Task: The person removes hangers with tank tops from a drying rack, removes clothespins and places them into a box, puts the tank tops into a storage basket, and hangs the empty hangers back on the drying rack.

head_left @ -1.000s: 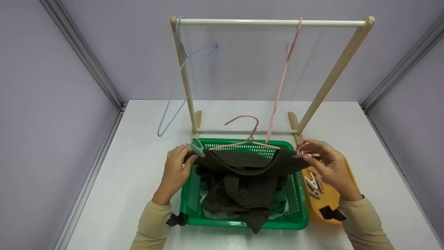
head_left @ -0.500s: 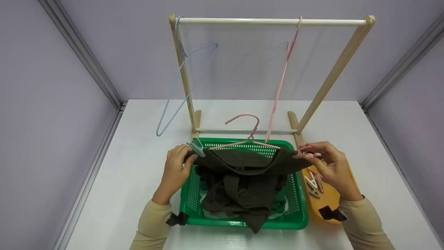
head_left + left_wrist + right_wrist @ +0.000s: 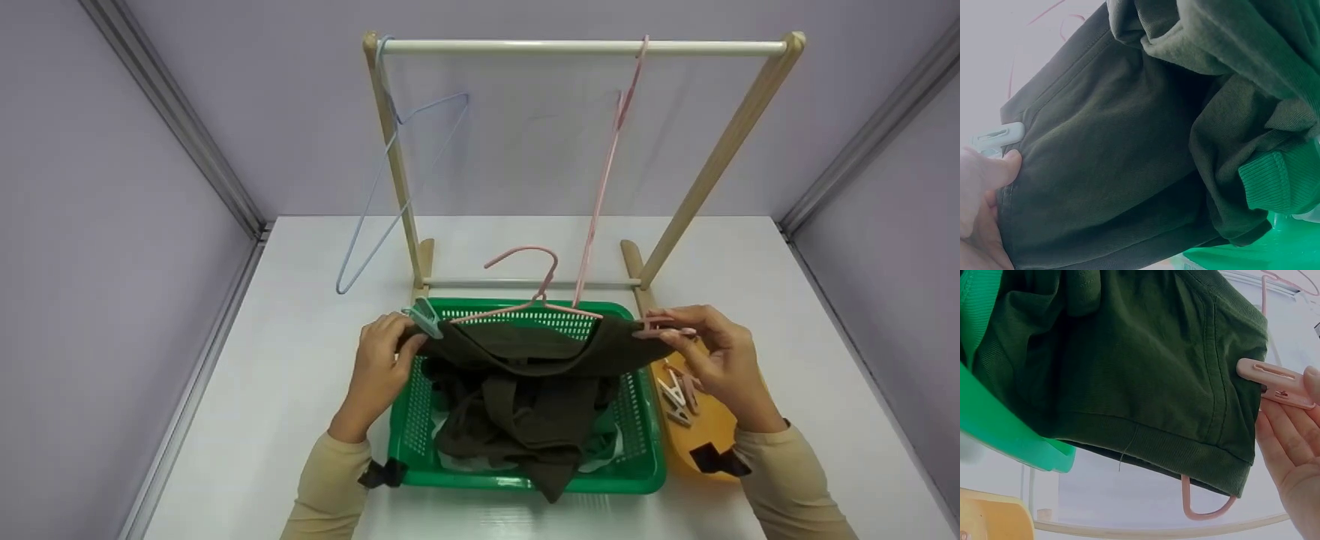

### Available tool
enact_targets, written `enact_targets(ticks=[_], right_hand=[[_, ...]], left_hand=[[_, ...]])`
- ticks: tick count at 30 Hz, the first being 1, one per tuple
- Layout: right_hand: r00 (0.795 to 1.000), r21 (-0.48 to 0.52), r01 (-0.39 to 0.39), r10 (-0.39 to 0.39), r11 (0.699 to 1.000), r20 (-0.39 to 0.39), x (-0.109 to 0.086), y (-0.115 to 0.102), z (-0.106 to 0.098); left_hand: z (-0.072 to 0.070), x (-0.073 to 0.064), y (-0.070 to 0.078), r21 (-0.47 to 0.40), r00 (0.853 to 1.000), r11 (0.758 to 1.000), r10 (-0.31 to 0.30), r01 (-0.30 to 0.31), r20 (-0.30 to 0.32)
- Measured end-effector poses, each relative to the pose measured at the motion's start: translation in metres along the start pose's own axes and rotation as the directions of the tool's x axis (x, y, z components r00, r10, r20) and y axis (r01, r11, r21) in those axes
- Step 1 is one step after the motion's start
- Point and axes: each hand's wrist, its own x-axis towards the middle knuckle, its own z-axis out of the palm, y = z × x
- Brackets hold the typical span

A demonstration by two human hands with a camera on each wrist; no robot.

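A dark olive garment (image 3: 540, 420) hangs from a pink hanger (image 3: 541, 296) over the green basket (image 3: 525, 484), its lower part bunched inside. My left hand (image 3: 381, 364) pinches the garment's left edge between thumb and fingers. Right beside that thumb, a mint clothespin (image 3: 1008, 134) is clipped on the edge. On the other side, my right hand (image 3: 724, 364) grips the legs of a pink clothespin (image 3: 1275, 382) between thumb and fingers; its nose overlaps the garment's right edge. In the right wrist view, a pink hanger end (image 3: 1207, 514) sticks out below the hem.
A wooden rack with a white bar (image 3: 517, 47) stands behind the basket, bearing a blue hanger (image 3: 367, 225) and another pink hanger (image 3: 604, 195). An orange tray (image 3: 705, 431) with several clothespins (image 3: 677, 401) sits at right. A green ribbed cuff (image 3: 1275, 180) shows in the basket.
The pink clothespin has turned slightly in my right fingers, and its legs look closer together. My left hand and the garment have stayed nearly still.
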Motion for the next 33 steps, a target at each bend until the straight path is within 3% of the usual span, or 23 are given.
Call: enact_targets(ticks=[5, 10, 19, 23, 28, 33], right_hand=[[1.000, -0.003, -0.005, 0.005, 1.000, -0.030, 0.000, -0.002, -0.003], [0.996, 0.114, 0.022, -0.012, 0.993, -0.093, 0.001, -0.002, -0.007], [0.985, 0.269, -0.023, 0.067, 0.963, -0.157, -0.002, 0.005, -0.014], [0.979, 0.288, -0.030, 0.086, 0.957, -0.184, -0.003, 0.006, -0.014], [0.955, 0.294, -0.107, 0.180, 0.950, -0.235, -0.004, 0.003, -0.011], [0.904, 0.285, -0.223, 0.307, 0.932, -0.297, -0.006, 0.002, -0.012]], left_hand=[[0.001, 0.000, 0.000, 0.004, 1.000, 1.000, -0.004, 0.004, 0.003], [0.002, 0.000, -0.001, 0.001, 1.000, 1.000, 0.001, -0.001, -0.007], [0.002, -0.001, -0.001, -0.001, 1.000, 1.000, -0.026, 0.026, 0.000], [0.002, -0.001, -0.001, 0.002, 1.000, 1.000, -0.026, 0.026, 0.004], [0.002, -0.002, -0.002, 0.008, 1.000, 1.000, -0.017, 0.017, 0.006], [0.002, -0.003, -0.003, 0.009, 1.000, 1.000, -0.020, 0.020, 0.015]])
